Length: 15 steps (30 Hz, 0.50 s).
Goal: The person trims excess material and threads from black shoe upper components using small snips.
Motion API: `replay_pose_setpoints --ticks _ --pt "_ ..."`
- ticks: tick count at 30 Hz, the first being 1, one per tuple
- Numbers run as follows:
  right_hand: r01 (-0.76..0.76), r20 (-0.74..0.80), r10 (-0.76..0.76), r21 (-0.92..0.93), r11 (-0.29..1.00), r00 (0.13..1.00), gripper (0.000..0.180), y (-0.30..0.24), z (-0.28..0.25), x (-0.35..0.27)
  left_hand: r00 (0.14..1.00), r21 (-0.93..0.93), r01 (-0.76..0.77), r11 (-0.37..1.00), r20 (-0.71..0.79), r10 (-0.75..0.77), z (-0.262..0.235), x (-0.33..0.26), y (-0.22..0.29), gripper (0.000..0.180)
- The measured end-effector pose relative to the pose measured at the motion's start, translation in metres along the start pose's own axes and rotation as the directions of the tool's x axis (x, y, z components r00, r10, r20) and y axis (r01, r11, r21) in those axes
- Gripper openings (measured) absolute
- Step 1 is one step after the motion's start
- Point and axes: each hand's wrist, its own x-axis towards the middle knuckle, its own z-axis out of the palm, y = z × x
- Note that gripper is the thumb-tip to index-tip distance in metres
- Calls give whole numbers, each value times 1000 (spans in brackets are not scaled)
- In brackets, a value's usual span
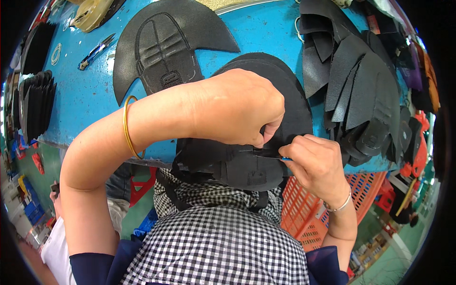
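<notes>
Sheet piece point(233, 172), black and flat, lies over the near edge of the blue table point(85, 102), its lower end jutting past that edge toward the checked apron point(213, 247). From my remote view I judge it light and thin, limp enough to sag where the table no longer backs it, and not fragile; its matt face should grip rather than slip. I would hold it by the margin resting on the table and leave the overhanging end free of weight, since a tug there could drag it off.

My left hand point(242, 107) arches over the table's near side, fingers curled in, thumb and forefinger tips together just above the piece; I cannot tell whether they pinch anything. My right hand point(316, 164), at the table's near edge, is clenched round a slim blue-ended tool point(286, 158) whose kind I cannot make out.

Rounded black layers point(297, 111) sit on the table beyond the hands, so lifting low that way could snag them. A slumped black pile point(361, 90) crowds the table's right end, limiting the right elbow's swing. Blue surface shows toward the table's left, past the pen point(97, 51), giving sideways room.
</notes>
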Motion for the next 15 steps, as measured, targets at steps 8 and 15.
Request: replay_pose_setpoints --ticks 8,15 --pt "72 53 -74 42 997 996 17 5 -10 10 990 258 91 962 -123 -61 -4 -3 0 24" --pt "-40 5 42 -169 985 999 20 -5 -9 21 990 245 34 969 -144 2 -8 -6 -7 14"
